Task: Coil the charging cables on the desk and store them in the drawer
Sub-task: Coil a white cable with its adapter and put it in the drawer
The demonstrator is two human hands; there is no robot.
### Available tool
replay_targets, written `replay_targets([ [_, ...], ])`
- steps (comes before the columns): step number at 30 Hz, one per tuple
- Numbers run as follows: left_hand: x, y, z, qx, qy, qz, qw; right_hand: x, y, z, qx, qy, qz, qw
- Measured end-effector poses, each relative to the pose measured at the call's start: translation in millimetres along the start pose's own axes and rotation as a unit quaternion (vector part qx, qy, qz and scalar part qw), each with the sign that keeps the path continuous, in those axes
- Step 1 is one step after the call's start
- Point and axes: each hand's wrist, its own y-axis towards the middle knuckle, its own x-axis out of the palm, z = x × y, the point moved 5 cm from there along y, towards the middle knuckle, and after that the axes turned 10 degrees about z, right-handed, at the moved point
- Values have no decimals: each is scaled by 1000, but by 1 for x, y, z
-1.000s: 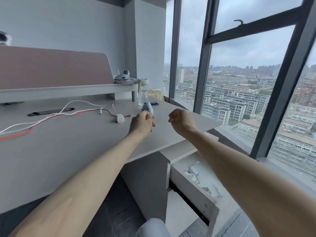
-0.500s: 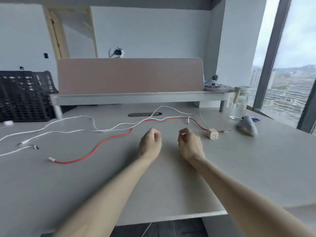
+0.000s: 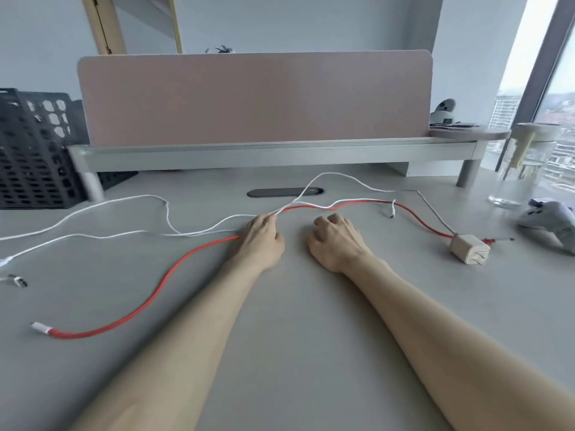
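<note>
Hands: both are stretched out over the grey desk [image 3: 295, 353], palms down, side by side and apart.
Left hand [image 3: 259, 241]: fingers are curled forward, with the fingertips [image 3: 270, 218] closed where the cords cross; it seems to pinch the white cables, though the grip itself is hidden under the knuckles.
Right hand [image 3: 337, 241]: fingers are loosely bent, the heel rests on the desk, and it holds nothing.
White cables [image 3: 199, 233]: thin and loose, they trail from the left edge of the desk to the left fingertips. From there they rise and loop far right, past the dark slot [image 3: 280, 192] in the desk.
Red cable [image 3: 174, 275]: it starts at a white connector at near left, curves up and passes under the left hand. It then runs right, beyond the right hand, to the charger block.
Charger block [image 3: 469, 252]: a cream cube with its prongs facing near, lying to the right of the right hand and well apart from it.
Far side: a pink divider panel [image 3: 249, 94] stands on a grey shelf [image 3: 249, 150], with a black crate [image 3: 34, 150] to its left.
Right edge: a clear glass jar [image 3: 522, 169] stands there, with a blurred grey-white object [image 3: 550, 222] nearer than it.
</note>
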Motion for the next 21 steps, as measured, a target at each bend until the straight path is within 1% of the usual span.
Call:
replay_targets([
  [3, 5, 6, -5, -19, 20, -8, 1000, 1, 13, 9, 14, -17, 17, 1000],
  [5, 4, 4, -8, -28, 22, -9, 999, -2, 24, 21, 40, -69, 42, 996],
  [6, 3, 1, -8, -29, 19, -7, 999, -4, 29, 31, 68, -98, 46, 992],
  [7, 0, -2, -10, -30, 17, -5, 999, -5, 33, 40, 102, -120, 43, 987],
  [9, -5, -11, -11, -27, 15, -9, 999, -2, 40, 57, 165, -139, 6, 977],
  [10, -8, -15, -11, -20, 18, -14, 1000, 1, 41, 62, 179, -143, -15, 973],
  [11, -10, -19, -10, -10, 19, -19, 1000, 3, 41, 64, 176, -148, -25, 973],
  [13, -14, -24, -7, 4, 6, -21, 1000, 6, 41, 62, 140, -149, -25, 979],
  [15, -22, -28, -5, -12, -16, 2, 1000, 7, 39, 56, 100, -130, -18, 986],
  [16, -27, -30, -6, -29, -8, 29, 999, 7, 37, 53, 85, -118, -17, 989],
  [17, -34, -34, -4, -38, 27, 65, 997, 6, 35, 51, 71, -109, -15, 991],
  [19, -44, -42, 4, -19, 122, 120, 985, 3, 29, 48, 53, -97, -14, 994],
  [21, -47, -49, 7, -4, 161, 134, 978, 1, 22, 46, 41, -90, -16, 995],
])
